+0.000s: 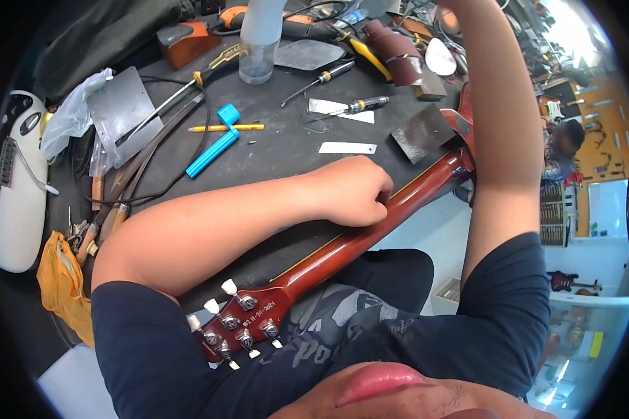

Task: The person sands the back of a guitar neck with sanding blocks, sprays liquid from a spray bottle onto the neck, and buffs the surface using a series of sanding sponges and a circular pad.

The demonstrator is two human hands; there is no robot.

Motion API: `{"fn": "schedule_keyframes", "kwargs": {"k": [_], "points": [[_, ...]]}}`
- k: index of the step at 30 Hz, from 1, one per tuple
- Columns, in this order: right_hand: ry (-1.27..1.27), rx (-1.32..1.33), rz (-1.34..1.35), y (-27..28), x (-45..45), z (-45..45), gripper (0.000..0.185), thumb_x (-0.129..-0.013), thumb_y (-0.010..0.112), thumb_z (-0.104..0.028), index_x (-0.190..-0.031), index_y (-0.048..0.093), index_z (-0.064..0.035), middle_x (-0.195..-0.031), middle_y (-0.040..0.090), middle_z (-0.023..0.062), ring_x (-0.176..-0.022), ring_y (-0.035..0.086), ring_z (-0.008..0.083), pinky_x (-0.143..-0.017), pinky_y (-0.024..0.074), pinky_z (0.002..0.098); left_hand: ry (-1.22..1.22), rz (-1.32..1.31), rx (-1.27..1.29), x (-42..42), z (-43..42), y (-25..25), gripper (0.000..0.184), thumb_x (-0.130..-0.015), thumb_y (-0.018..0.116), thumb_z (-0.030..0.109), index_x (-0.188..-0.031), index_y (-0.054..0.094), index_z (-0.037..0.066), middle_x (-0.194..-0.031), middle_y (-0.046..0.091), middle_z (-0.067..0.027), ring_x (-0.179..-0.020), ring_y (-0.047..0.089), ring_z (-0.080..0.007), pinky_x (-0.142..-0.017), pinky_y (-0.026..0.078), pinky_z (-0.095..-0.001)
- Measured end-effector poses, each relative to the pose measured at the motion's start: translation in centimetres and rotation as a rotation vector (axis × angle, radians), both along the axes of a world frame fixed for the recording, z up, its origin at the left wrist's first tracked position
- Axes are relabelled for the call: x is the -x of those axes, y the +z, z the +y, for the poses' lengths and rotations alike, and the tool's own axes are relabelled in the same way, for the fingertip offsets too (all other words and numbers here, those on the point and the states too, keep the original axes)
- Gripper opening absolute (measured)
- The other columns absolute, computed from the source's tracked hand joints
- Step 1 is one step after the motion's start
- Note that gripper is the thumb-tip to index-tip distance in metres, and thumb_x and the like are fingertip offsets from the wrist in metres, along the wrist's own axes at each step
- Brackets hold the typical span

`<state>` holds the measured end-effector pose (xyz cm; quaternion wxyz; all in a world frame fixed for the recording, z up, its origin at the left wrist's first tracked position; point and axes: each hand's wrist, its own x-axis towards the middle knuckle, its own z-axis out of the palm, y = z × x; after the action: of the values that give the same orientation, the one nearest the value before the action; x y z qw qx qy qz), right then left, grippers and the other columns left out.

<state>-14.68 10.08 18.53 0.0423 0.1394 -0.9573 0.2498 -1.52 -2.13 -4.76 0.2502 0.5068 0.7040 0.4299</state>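
A reddish-brown guitar lies face down across the table's front edge, its neck [342, 244] running from the lower left to the upper right. Its headstock [244, 321], with metal tuners and white pegs, is near my body. My left hand [356, 192] is closed in a fist beside the middle of the neck, seemingly touching its edge; anything inside the fingers is hidden. My right arm [503, 126] reaches up past the guitar body [466, 115]. The right hand is mostly cut off by the top edge, so its fingers do not show clearly.
Around them lie a blue string winder [213, 150], a pencil [251, 127], screwdrivers [321, 80], a white strip [347, 148], a dark block [421, 134], a clear bottle [258, 59] and a sandpaper roll [395, 52]. A white guitar body [17, 209] stands left. Another person [562, 143] is at far right.
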Motion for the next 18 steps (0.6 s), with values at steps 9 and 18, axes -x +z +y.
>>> {"fn": "schedule_keyframes", "kwargs": {"k": [9, 18], "points": [[-0.595, -0.256, -0.189, -11.0, 0.6, 22.3, 0.102, -0.074, 0.086, -0.048, -0.143, 0.043, 0.0133, -0.13, 0.068, 0.0302, -0.122, 0.069, 0.0369, -0.102, 0.0556, 0.041, 0.013, -0.024, 0.05, -0.4, 0.0, 0.8, 0.032, -0.084, 0.063, 0.012, -0.106, 0.079, -0.003, -0.087, 0.079, -0.018, -0.081, 0.078, -0.0284, -0.079, 0.061, -0.0401], [-0.499, -0.214, -0.084, -13.6, 0.6, 24.6, 0.127, -0.067, 0.094, -0.073, -0.146, 0.047, 0.0154, -0.142, 0.063, 0.0363, -0.136, 0.064, 0.0426, -0.112, 0.0524, 0.0479, 0.015, 0.008, 0.053, -0.3, 0.0, 0.7, 0.034, -0.083, 0.063, 0.012, -0.109, 0.078, -0.003, -0.09, 0.079, -0.0172, -0.084, 0.077, -0.0272, -0.08, 0.06, -0.0392]]}}
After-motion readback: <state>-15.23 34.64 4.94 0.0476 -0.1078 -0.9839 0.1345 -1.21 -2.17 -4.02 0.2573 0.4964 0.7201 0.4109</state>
